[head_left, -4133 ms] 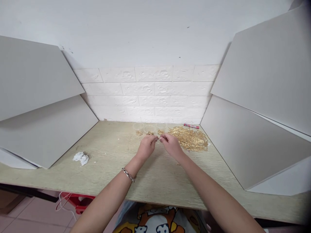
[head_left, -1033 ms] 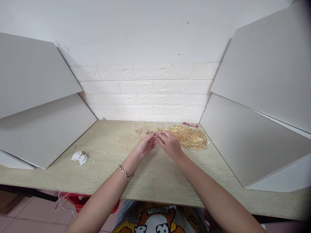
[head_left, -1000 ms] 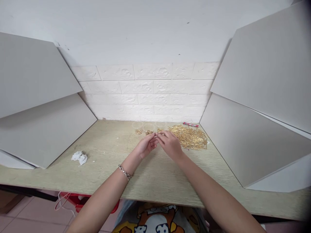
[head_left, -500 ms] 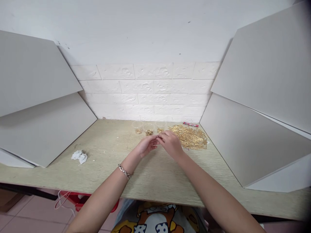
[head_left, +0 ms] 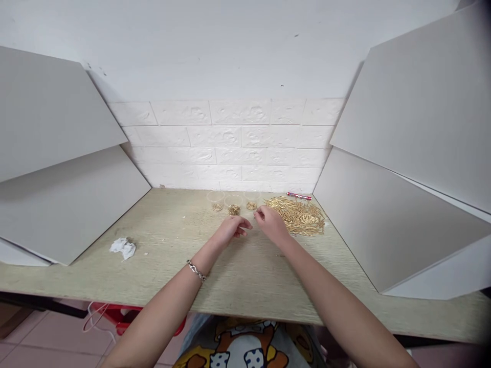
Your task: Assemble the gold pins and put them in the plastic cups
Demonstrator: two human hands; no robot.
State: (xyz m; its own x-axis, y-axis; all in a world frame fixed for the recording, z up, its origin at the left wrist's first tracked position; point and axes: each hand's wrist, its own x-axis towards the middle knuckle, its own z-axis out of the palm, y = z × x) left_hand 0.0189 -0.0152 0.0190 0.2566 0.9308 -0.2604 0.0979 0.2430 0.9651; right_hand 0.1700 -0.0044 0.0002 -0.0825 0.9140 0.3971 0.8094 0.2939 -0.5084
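Note:
My left hand (head_left: 232,229) is over the table in front of the clear cups, its fingers curled toward the right; whether something small is between them is hidden. Just right of it, a small gap away, my right hand (head_left: 269,222) is closed in a pinch, and what it pinches is too small to make out. Three clear cups hold small golden pieces: the left cup (head_left: 217,207), the middle cup (head_left: 233,209) and the right cup (head_left: 251,205). A spread pile of thin golden pins (head_left: 301,217) lies beyond and right of my right hand.
A red marker (head_left: 298,196) lies behind the pile, near the brick-patterned wall. Crumpled white tissue (head_left: 123,248) is on the table's left part. Grey panels (head_left: 57,204) (head_left: 399,220) stand at both sides. A red stool (head_left: 123,317) is below the front edge.
My hands, which were touching at the fingertips, are now slightly apart. The right hand's fingers have drawn in to a tighter pinch.

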